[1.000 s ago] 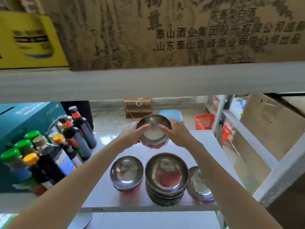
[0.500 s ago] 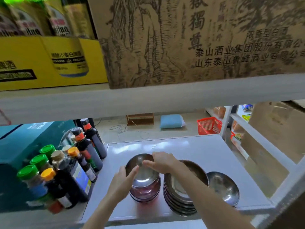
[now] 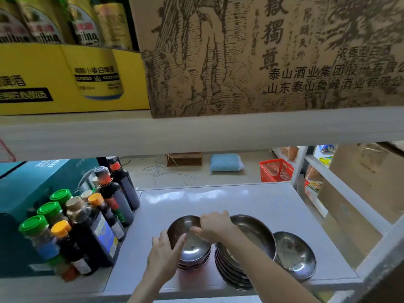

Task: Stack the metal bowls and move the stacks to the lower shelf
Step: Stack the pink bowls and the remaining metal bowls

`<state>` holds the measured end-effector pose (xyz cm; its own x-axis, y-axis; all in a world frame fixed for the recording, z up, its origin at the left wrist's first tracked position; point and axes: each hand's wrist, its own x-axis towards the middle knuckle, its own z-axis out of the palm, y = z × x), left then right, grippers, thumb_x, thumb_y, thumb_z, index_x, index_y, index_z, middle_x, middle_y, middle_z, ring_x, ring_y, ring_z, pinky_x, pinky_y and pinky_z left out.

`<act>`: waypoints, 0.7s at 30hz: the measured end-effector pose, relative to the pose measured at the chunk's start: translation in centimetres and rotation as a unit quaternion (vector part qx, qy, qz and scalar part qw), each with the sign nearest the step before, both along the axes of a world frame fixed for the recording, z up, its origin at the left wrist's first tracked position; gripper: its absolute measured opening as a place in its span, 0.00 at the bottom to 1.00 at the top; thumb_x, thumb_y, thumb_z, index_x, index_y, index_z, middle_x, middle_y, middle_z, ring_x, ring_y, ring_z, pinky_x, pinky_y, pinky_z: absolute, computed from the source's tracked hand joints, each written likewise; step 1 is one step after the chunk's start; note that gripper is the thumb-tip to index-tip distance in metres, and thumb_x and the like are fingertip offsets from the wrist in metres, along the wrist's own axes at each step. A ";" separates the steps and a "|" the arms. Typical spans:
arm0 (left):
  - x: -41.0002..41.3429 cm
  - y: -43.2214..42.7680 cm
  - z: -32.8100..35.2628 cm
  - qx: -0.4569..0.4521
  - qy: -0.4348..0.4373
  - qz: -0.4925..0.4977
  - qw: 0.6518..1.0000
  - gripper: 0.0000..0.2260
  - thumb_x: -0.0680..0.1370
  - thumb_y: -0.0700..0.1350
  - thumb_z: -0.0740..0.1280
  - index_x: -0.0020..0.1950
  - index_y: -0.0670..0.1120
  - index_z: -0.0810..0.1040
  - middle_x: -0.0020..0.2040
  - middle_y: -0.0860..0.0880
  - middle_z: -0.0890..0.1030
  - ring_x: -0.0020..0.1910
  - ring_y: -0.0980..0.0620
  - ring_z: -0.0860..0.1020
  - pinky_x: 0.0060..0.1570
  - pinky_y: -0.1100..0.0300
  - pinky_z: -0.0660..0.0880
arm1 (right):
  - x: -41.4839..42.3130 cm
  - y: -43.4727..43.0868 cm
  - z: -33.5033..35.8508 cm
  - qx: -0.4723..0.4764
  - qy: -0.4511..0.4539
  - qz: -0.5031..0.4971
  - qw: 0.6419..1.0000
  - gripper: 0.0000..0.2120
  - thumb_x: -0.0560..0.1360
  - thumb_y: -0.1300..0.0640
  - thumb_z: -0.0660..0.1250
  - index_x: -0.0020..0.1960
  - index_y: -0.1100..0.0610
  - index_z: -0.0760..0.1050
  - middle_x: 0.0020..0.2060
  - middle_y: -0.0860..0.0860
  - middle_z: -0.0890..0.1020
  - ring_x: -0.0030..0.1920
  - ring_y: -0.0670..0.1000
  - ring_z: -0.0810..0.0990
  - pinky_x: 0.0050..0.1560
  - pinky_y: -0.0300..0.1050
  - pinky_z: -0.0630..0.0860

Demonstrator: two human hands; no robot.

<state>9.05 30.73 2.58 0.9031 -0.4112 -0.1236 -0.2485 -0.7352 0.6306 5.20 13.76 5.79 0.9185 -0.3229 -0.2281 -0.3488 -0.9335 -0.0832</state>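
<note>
Both hands (left [image 3: 162, 256], right [image 3: 215, 226]) pinch the top bowl [image 3: 189, 239] seated on the left stack [image 3: 193, 259]; big stack [image 3: 244, 250] built, one bowl [image 3: 295, 255] loose, all stacks unmoved on the shelf [image 3: 251, 200].

Bright daylight glares off my white shelf [image 3: 251, 200] at twelve o'clock; edges bend, upper boxes [image 3: 262, 53] blur.

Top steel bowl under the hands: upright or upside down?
Upright: the top metal bowl shows its shiny hollow, nested on the left stack.
</note>
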 end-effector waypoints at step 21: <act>0.7 2.6 2.4 0.206 -0.259 -0.085 0.940 0.38 0.74 0.71 0.46 0.78 0.49 0.53 0.78 0.47 0.58 0.76 0.48 0.56 0.72 0.46 0.57 | -4.9 -1.5 2.5 -0.053 -0.159 0.035 0.985 0.38 0.74 0.32 0.53 0.77 0.50 0.46 0.77 0.54 0.57 0.76 0.53 0.55 0.73 0.61 0.50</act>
